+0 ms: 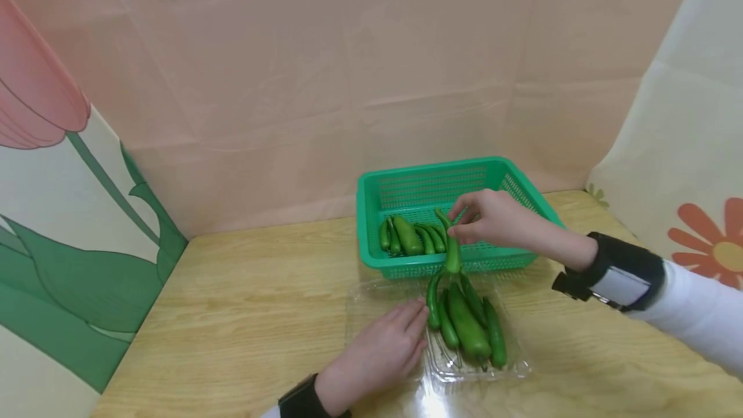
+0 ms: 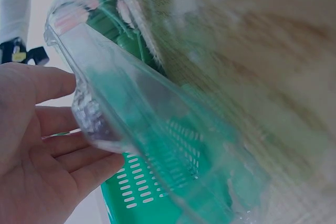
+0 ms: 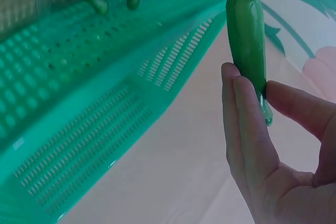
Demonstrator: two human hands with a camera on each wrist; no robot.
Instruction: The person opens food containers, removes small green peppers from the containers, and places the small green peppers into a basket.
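My right hand [image 1: 487, 218] pinches a green pepper [image 3: 247, 35] between thumb and fingertips. It hangs over the near rim of the green basket [image 1: 371, 224], thick end towards a clear plastic clamshell box [image 1: 516, 357]. Several green peppers [image 1: 469, 328] lie side by side in the box, a thick one among slimmer ones. Fairly straight fingers of my left hand [image 1: 383, 347] touch the box near its middle fold. Up close in the left wrist view, those fingertips lie against the clear plastic edge [image 2: 94, 114].
More green peppers [image 1: 409, 237] lie in the left part of the basket, which stands at the back of the wooden table [image 1: 261, 302]. Behind it hangs a pinkish cloth [image 1: 278, 82]. Flower-printed sheets [image 1: 656, 147] flank the table.
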